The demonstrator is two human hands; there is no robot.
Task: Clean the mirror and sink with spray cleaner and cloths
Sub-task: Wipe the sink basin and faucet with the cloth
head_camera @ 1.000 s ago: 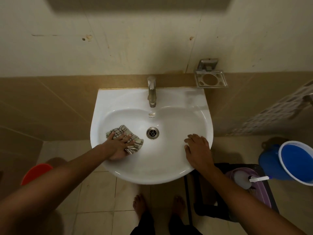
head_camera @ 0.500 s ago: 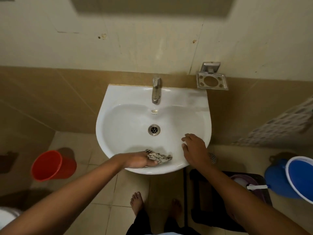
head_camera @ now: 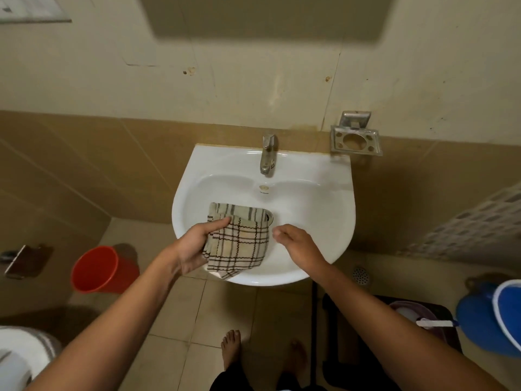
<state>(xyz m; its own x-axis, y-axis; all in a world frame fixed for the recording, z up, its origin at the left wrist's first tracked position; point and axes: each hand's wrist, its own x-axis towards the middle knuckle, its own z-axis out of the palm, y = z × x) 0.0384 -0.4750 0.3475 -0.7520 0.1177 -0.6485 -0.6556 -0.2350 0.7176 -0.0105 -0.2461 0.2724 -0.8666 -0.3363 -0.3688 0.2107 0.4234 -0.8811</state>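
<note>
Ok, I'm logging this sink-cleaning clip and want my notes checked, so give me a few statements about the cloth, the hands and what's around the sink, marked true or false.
1. The left hand holds the checked cloth over the sink. True.
2. The right hand also grips the cloth. False: it is beside the cloth, holding nothing.
3. The cloth covers part of the drain. True.
4. Water runs from the tap. False: no stream shows.
5. The red bucket stands on the floor to the sink's right. False: it is to the left.
</note>
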